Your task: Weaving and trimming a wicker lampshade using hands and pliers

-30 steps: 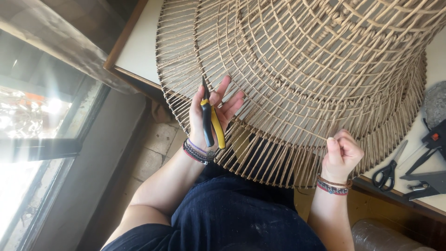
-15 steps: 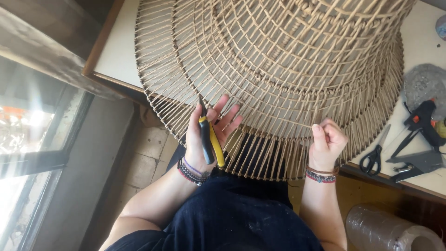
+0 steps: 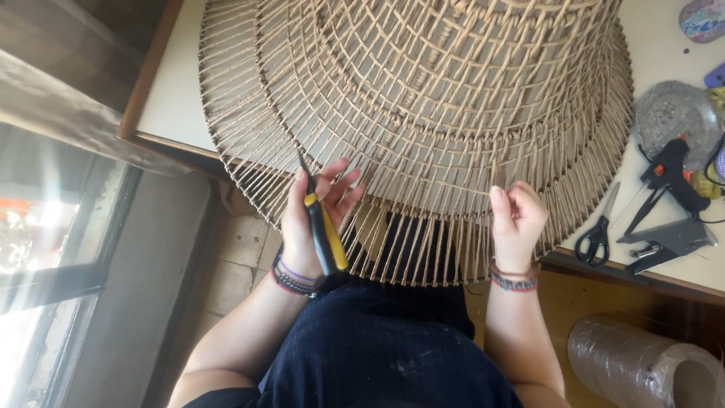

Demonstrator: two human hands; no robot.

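A large woven rattan basket frame (image 3: 423, 98) lies on the white table (image 3: 174, 98), its open spokes hanging over the edge toward me. My left hand (image 3: 306, 219) presses against the lower weave and holds pliers with yellow and black handles (image 3: 323, 230), tip pointing up into the spokes. My right hand (image 3: 517, 223) is closed around a thin rattan strand at the basket's lower rim. Both wrists wear beaded bracelets. My dark trousers fill the bottom of the view.
Black scissors (image 3: 596, 230), a black and orange glue gun (image 3: 668, 177) and a grey stapler-like tool (image 3: 668, 242) lie on the table at right. A round glittery dish (image 3: 672, 113) sits behind them. A roll of clear plastic (image 3: 642, 363) rests on the floor; a window is at left.
The view has shifted so the basket and hands sit further left and higher. Both hands keep their hold; the right hand has moved slightly along the rim.
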